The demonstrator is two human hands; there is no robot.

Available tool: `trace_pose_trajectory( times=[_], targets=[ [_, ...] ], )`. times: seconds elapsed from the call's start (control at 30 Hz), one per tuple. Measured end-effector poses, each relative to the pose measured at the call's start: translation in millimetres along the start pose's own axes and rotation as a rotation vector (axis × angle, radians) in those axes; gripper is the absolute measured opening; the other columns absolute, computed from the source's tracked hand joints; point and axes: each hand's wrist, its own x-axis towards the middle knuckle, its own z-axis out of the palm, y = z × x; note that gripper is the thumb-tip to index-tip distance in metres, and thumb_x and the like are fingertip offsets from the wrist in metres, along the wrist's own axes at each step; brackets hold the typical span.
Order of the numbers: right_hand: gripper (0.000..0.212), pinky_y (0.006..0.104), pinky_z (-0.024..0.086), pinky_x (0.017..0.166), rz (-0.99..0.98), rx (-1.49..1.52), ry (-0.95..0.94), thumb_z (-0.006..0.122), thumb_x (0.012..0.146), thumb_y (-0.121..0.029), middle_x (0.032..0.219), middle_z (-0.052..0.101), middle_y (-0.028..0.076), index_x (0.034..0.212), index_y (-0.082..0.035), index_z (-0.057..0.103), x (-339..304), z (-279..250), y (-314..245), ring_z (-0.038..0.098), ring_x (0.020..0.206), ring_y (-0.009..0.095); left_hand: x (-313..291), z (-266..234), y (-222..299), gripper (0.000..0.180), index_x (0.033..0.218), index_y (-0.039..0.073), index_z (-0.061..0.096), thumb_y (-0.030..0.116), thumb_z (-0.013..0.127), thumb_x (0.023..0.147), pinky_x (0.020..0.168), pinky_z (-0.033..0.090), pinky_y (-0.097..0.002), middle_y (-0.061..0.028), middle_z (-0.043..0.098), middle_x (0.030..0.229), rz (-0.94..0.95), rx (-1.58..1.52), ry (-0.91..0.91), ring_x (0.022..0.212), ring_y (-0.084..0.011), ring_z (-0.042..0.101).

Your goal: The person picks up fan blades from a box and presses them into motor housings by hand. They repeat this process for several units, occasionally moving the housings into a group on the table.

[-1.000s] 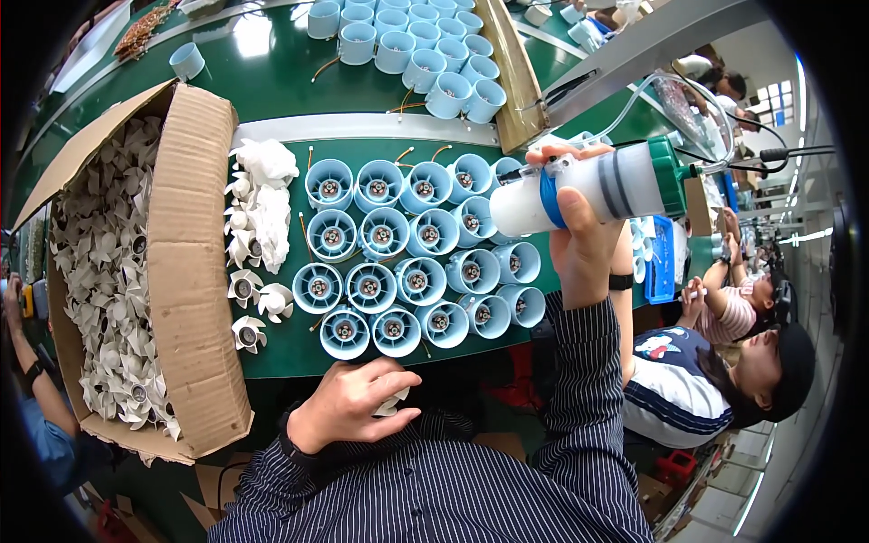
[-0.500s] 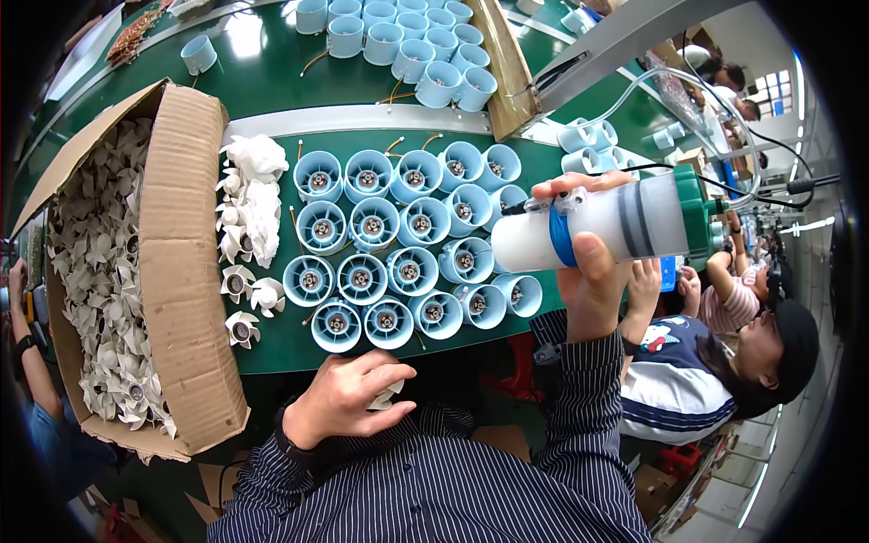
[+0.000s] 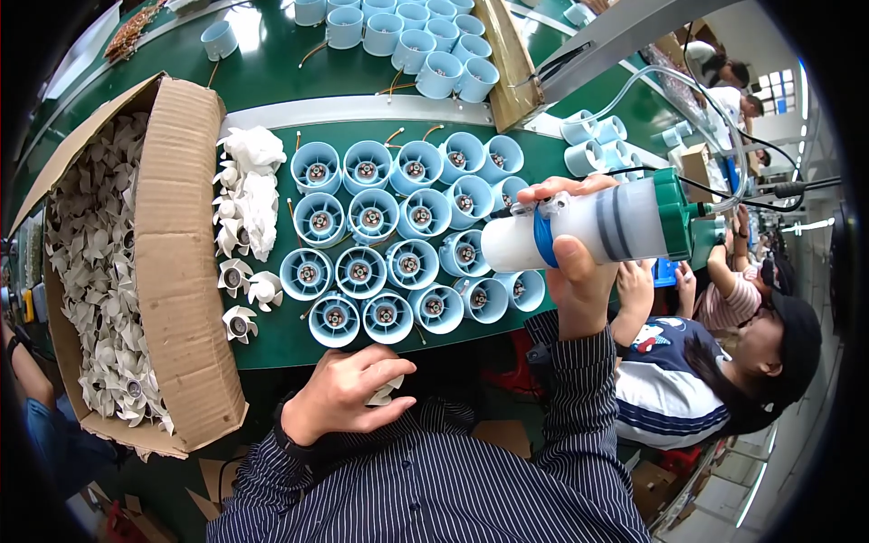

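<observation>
Two hands busy: your right hand grips the white dispenser tool, now lower and nearer the blue fan housings than a second ago, over the cluster's right edge. Your left hand stays closed on a white impeller at the table's near edge, barely shifted. Looks ready for dispensing.

This is a factory assembly line: a long green workbench carries rows of identical pale blue fan housings, a cardboard box brims with white impellers, and other workers sit alongside.
</observation>
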Motion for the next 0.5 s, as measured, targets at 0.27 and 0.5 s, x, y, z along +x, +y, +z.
trace_pose_trajectory(
  times=[0.27,0.5],
  targets=[
    [0.065,0.0540,0.056,0.108,0.005,-0.012,0.035,0.093,0.085,-0.017,0.127,0.070,0.022,0.132,-0.008,0.049,-1,2,-1,0.071,0.120,0.037,2,-1,-1,0.047,0.119,0.006,0.075,0.023,0.093,0.080,0.068,0.062,-0.0343,-0.0098,0.075,0.101,-0.004,0.000,-0.009,0.081,-0.0248,0.077],
    [0.068,0.0543,0.057,0.107,-0.044,-0.012,0.051,0.094,0.085,-0.022,0.128,0.070,0.022,0.133,-0.009,0.048,0,9,-22,0.071,0.121,0.037,6,-3,-3,0.047,0.120,0.006,0.075,0.022,0.093,0.079,0.068,0.062,-0.0347,-0.0104,0.074,0.102,0.005,0.025,0.012,0.081,-0.0252,0.076]
  ],
)
